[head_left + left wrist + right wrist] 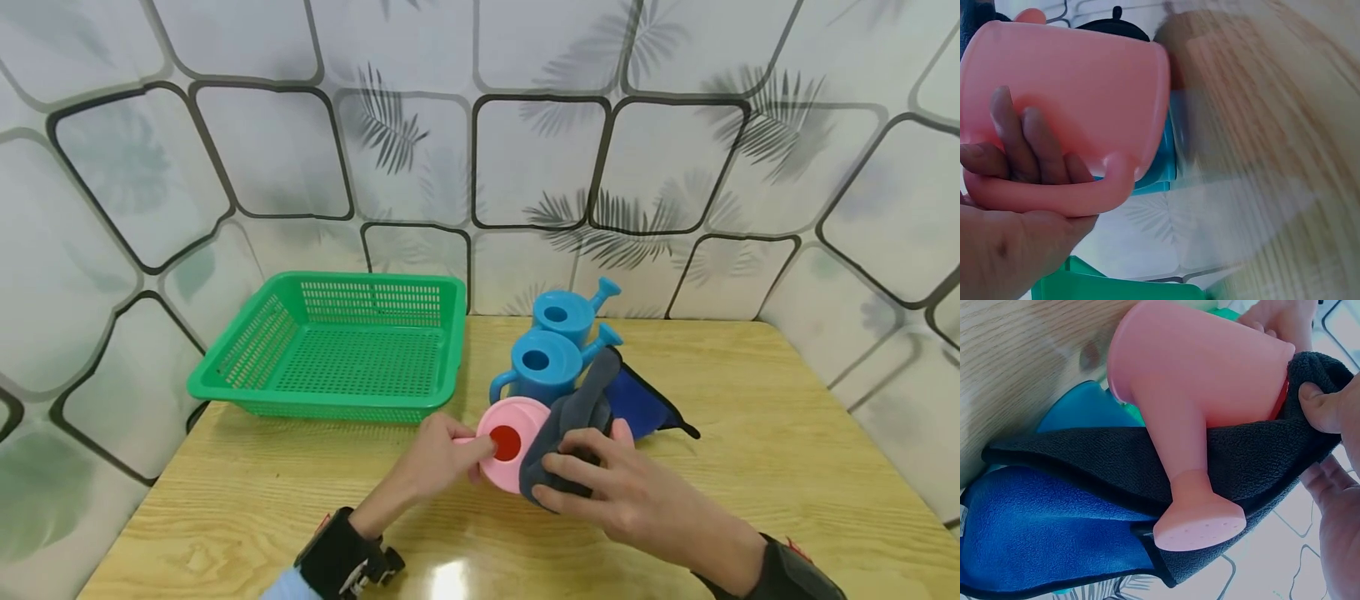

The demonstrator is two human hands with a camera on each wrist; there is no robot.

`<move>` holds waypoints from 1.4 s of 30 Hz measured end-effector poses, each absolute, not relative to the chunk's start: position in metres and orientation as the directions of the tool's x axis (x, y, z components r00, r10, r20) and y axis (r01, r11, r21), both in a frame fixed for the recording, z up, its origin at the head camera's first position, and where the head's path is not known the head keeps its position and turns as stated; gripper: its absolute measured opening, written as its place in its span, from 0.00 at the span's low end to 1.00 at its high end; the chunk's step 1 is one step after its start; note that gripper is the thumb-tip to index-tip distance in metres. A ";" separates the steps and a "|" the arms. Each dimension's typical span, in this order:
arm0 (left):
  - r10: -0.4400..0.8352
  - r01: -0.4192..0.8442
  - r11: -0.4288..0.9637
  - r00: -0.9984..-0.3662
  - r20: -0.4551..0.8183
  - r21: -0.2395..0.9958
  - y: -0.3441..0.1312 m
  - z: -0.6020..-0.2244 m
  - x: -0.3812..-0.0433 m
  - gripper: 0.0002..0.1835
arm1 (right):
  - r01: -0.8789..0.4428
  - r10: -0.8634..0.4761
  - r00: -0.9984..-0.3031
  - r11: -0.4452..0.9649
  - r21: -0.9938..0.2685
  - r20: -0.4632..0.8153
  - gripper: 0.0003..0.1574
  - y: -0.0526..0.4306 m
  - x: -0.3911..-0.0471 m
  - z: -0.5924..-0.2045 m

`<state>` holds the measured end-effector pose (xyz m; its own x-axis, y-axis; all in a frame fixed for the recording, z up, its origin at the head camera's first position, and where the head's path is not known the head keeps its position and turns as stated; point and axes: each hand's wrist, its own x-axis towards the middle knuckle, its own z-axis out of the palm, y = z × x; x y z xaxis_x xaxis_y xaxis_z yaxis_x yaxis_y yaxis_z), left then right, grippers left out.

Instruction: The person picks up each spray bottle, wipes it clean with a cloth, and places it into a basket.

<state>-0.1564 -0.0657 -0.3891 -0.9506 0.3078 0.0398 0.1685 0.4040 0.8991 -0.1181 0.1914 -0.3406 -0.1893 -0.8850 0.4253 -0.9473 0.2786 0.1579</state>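
Note:
A pink watering can (531,421) with a red opening is tilted toward me, above the near middle of the table. My left hand (431,458) grips its handle (1079,200), fingers passed through the loop. Over the can's right side lies a cloth (551,454), dark grey on one face and blue on the other (1054,512). My right hand (630,492) holds the grey side of the cloth against the can's top rim, thumb and fingers bent around the fabric. In the right wrist view the pink spout (1179,444) crosses in front of the cloth.
Two blue watering cans stand just behind the pink one, the nearer can (543,383) in front of the farther can (562,302), spouts pointing right. A green plastic basket (330,400) sits at the back left. Behind the wooden table (787,467) is a patterned wall (540,167).

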 end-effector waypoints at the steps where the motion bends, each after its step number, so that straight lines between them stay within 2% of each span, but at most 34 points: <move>1: 0.305 0.166 0.405 -0.952 0.039 0.899 -0.066 -0.389 -0.157 0.22 | -0.947 -0.886 -0.186 0.277 0.163 0.424 0.25 0.191 -0.118 -0.341; 5: 0.311 0.161 0.390 -0.950 0.035 0.907 -0.067 -0.387 -0.158 0.21 | -0.941 -0.886 -0.173 0.277 0.192 0.430 0.17 0.190 -0.117 -0.341; 8: 0.322 0.161 0.371 -0.946 0.036 0.914 -0.068 -0.385 -0.159 0.20 | -0.934 -0.881 -0.173 0.288 0.210 0.441 0.16 0.189 -0.118 -0.341; 10: 0.328 0.161 0.371 -0.944 0.033 0.914 -0.069 -0.384 -0.158 0.19 | -0.931 -0.876 -0.183 0.301 0.209 0.446 0.17 0.188 -0.118 -0.340; 14: 0.339 0.156 0.395 -0.941 0.014 0.905 -0.071 -0.383 -0.156 0.16 | -0.926 -0.869 -0.211 0.325 0.193 0.448 0.27 0.190 -0.118 -0.339; 20: 0.359 0.172 0.397 -0.933 0.020 0.901 -0.071 -0.385 -0.151 0.12 | -0.920 -0.838 -0.264 0.367 0.136 0.478 0.21 0.193 -0.123 -0.336; 24: 0.386 0.221 0.400 -0.921 0.055 0.889 -0.070 -0.384 -0.150 0.13 | -0.902 -0.818 -0.306 0.412 0.126 0.486 0.33 0.195 -0.127 -0.332; 26: 0.400 0.245 0.398 -0.914 0.073 0.884 -0.069 -0.384 -0.149 0.14 | -0.893 -0.808 -0.314 0.429 0.132 0.499 0.35 0.196 -0.130 -0.331; 29: 0.415 0.272 0.387 -0.905 0.097 0.881 -0.068 -0.385 -0.148 0.16 | -0.884 -0.789 -0.309 0.445 0.146 0.531 0.28 0.197 -0.134 -0.330; 32: 0.410 0.273 0.383 -0.906 0.103 0.883 -0.068 -0.387 -0.146 0.18 | -0.879 -0.780 -0.307 0.452 0.153 0.545 0.25 0.198 -0.134 -0.331; 35: 0.398 0.275 0.394 -0.911 0.106 0.877 -0.068 -0.389 -0.145 0.19 | -0.871 -0.782 -0.328 0.468 0.150 0.530 0.29 0.199 -0.133 -0.333; 39: 0.399 0.279 0.386 -0.910 0.114 0.879 -0.067 -0.382 -0.142 0.16 | -0.862 -0.783 -0.361 0.488 0.140 0.507 0.38 0.200 -0.131 -0.335; 42: 0.395 0.268 0.375 -0.912 0.108 0.887 -0.066 -0.367 -0.137 0.14 | -0.868 -0.782 -0.363 0.482 0.122 0.507 0.38 0.202 -0.130 -0.336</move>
